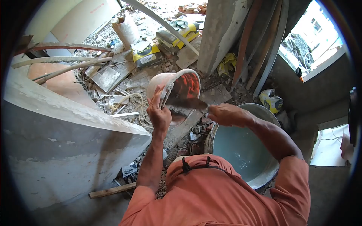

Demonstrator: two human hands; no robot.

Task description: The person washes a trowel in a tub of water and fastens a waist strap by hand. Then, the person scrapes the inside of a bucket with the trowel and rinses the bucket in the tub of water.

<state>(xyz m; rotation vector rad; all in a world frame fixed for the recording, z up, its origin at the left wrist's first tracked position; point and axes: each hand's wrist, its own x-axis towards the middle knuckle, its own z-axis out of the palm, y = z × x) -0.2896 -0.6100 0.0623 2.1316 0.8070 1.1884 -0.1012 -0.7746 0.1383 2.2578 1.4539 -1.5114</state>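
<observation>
My left hand (159,113) grips the near side of a bucket (154,83), whose outside is pale and caked with mortar and whose inside looks red. The bucket is tipped sideways, its mouth turned to the right. In my right hand (229,114) is the handle of a trowel (191,103), its dark blade blurred by motion and reaching into the bucket's mouth. Whether the blade touches the inner wall, I cannot tell. Under my right forearm stands a large round tub (260,186) holding cloudy bluish water (241,150).
Rubble and broken boards cover the ground ahead, with yellow-and-grey sacks (146,56) among them. A low plastered wall (75,150) runs along the left. A concrete column (220,34) and leaning strips (264,45) rise at right. A wooden stick (113,190) lies lower left.
</observation>
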